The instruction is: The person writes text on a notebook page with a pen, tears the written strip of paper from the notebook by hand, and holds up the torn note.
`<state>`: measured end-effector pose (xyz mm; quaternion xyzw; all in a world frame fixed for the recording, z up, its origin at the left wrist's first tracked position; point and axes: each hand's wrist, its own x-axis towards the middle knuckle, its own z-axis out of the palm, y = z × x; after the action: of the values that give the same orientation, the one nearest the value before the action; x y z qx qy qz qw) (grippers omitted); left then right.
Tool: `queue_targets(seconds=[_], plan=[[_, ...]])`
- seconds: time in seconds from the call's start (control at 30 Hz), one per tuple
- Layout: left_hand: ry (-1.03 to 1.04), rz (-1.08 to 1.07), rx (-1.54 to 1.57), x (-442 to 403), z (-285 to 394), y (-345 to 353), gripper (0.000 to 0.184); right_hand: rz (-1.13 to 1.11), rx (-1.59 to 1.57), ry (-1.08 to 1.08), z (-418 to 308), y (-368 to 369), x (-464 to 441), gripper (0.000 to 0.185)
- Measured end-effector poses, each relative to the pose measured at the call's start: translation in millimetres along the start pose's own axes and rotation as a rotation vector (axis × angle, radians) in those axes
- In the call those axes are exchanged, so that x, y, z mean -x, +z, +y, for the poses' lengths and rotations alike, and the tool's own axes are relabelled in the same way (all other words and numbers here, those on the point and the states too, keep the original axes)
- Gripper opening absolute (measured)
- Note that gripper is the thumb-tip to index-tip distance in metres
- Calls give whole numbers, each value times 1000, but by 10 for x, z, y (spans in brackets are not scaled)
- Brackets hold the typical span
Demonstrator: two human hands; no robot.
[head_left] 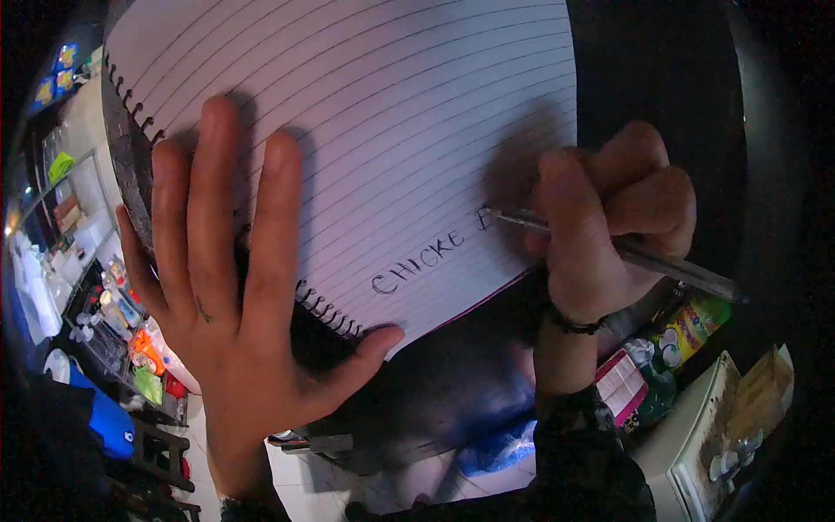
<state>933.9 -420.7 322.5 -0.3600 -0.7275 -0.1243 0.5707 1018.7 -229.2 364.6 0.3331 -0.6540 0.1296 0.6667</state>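
Observation:
A spiral notebook [391, 113] with lined paper lies open on a dark surface. Handwritten capitals reading "CHICKE" and a further letter run along a line near the page's lower edge. My left hand [235, 270] is spread flat over the spiral binding, its fingertips on the page and its thumb at the lower corner. My right hand [609, 226] grips a clear-barrelled pen [678, 272], whose tip touches the page at the last letter. A dark bracelet [576, 324] circles my right wrist.
On the left, shelves hold bottles and packets near a blue container [109, 426]. A blue plastic bag [498, 449] lies below the dark table [417, 383]. At lower right are a colourful packet [696, 326] and a white, stained appliance [696, 426] with things on top.

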Motion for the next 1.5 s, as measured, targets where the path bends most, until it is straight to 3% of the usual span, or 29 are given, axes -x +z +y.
queue_targets(seconds=[0.43, 0.53, 0.73, 1.03, 1.13, 1.33, 1.5], plan=[[6, -11, -6, -14, 5, -14, 101, -65, 37, -101, 27, -22, -19, 33], [-4, -23, -18, -17, 10, -17, 101, 15, 17, 6, 3, -13, 16, 34], [-2, -2, -3, -6, 12, 2, 101, 31, -10, -29, 36, -29, 16, 34], [8, 8, 33, -3, -9, 9, 101, -58, 74, -80, 19, -46, -32, 36], [11, 19, 34, -1, -21, 21, 101, -124, 63, -188, 46, -42, -57, 36], [10, 5, 13, -6, -8, -1, 101, 14, -150, 63, 52, -66, -3, 34], [10, 21, -1, -13, -14, 11, 103, 110, -62, 53, 32, -67, 27, 34]])
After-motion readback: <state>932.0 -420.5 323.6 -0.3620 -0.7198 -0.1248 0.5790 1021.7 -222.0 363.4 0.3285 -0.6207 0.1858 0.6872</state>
